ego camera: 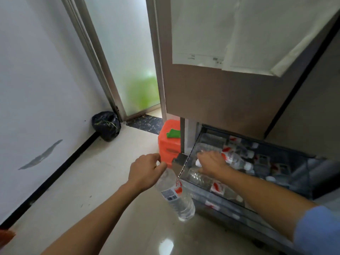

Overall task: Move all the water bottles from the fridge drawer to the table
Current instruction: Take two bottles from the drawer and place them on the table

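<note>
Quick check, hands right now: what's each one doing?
Left hand: holding a water bottle by its neck.
Right hand: in the fridge drawer, over a capped bottle; grip cannot be told.

One bottle (174,195) outside, at least four bottles (237,161) inside one drawer (272,147).

A single wide-angle camera, worn on the person's head, is looking forward and steeply down from above and behind the grip. There the left hand (147,168) is holding a clear plastic water bottle with a red-and-white label (176,197) by its neck. The camera is sitting close: both forearms are running in from the bottom edge. Right of the grip, the view is taking in the open clear-walled fridge drawer (190,153), where the right hand (211,164) is gripping a white-capped clear bottle (198,163). Left of the grip, the lens is bending the white wall (36,89).
</note>
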